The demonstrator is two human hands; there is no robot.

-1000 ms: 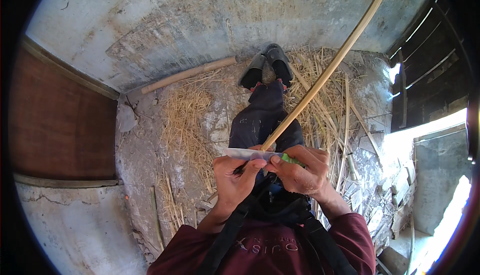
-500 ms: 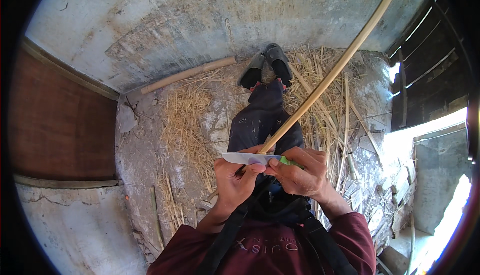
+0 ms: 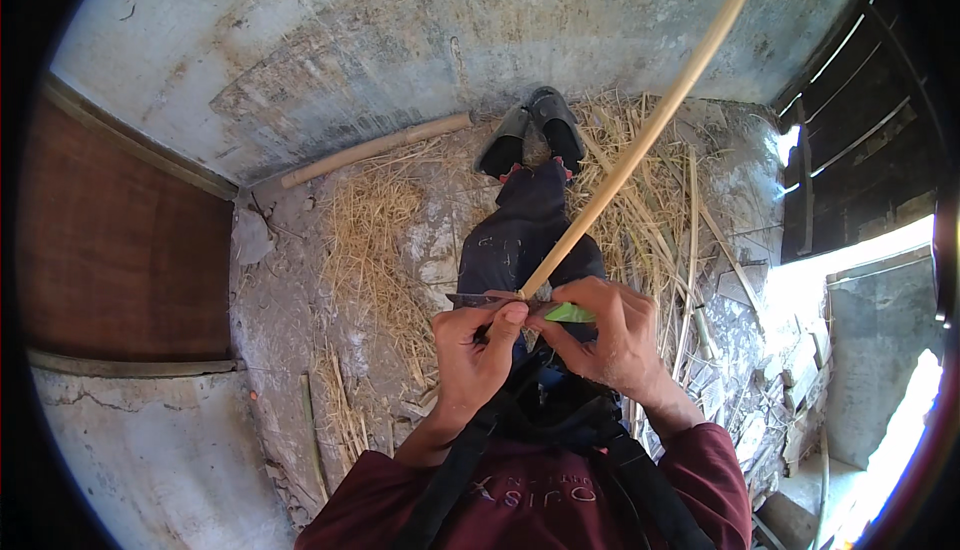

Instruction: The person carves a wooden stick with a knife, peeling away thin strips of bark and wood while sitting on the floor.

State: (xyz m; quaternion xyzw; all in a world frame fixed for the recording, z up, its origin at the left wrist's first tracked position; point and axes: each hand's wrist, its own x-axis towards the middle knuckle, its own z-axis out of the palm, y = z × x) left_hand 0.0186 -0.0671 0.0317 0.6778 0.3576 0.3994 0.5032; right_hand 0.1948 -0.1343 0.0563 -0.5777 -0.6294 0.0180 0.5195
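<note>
A long, pale wooden pole (image 3: 640,155) slants from the upper right down to between my hands. My left hand (image 3: 470,355) is closed around its near end, thumb pressed against the tip. In my right hand (image 3: 618,345) is a knife (image 3: 570,313) with a green handle, gripped close to the blade. The blade points left across the pole's end and is seen nearly edge-on, a thin dark line. Fingers hide the exact spot where blade and wood meet.
Straw (image 3: 375,230) and split strips (image 3: 692,240) litter the floor around my outstretched legs (image 3: 530,210). A thick rod (image 3: 375,150) lies along the far wall (image 3: 400,40). Rubble (image 3: 790,380) is heaped at right, and a brown panel (image 3: 120,240) stands at left.
The knife has turned, so its blade, broad and pale before, now appears thin and dark. The pole's upper part has swung left, and my right hand's fingers have shifted.
</note>
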